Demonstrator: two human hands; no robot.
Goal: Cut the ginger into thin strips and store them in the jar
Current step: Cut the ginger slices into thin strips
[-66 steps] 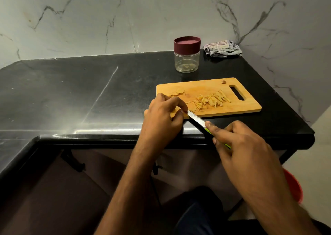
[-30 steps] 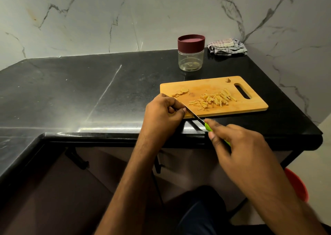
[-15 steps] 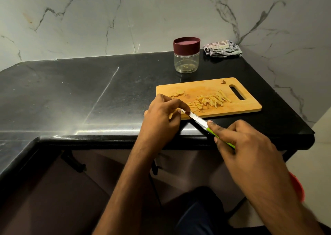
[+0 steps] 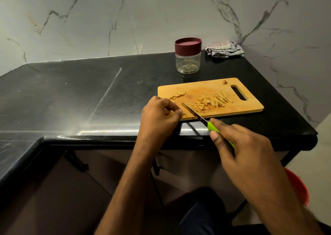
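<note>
A wooden cutting board [image 4: 250,107] lies on the black counter. On it sits a heap of thin ginger strips [image 4: 211,101], with a few round ginger slices [image 4: 178,94] to its left. My left hand [image 4: 159,116] rests curled at the board's near left corner, fingertips pinched over a small ginger piece that is mostly hidden. My right hand [image 4: 240,145] grips the green handle of a knife [image 4: 194,112], whose blade lies across the board between my left hand and the strips. A clear jar [image 4: 188,63] with its maroon lid on stands behind the board.
A folded striped cloth [image 4: 224,49] lies in the back corner by the marble wall. The black counter [image 4: 89,95] ends in a front edge just below my hands and drops off at the right. A red bucket [image 4: 297,188] stands on the floor at lower right.
The knife blade has slid forward and to the right, away from my left fingertips toward the strip heap. My left hand stays at the board's corner.
</note>
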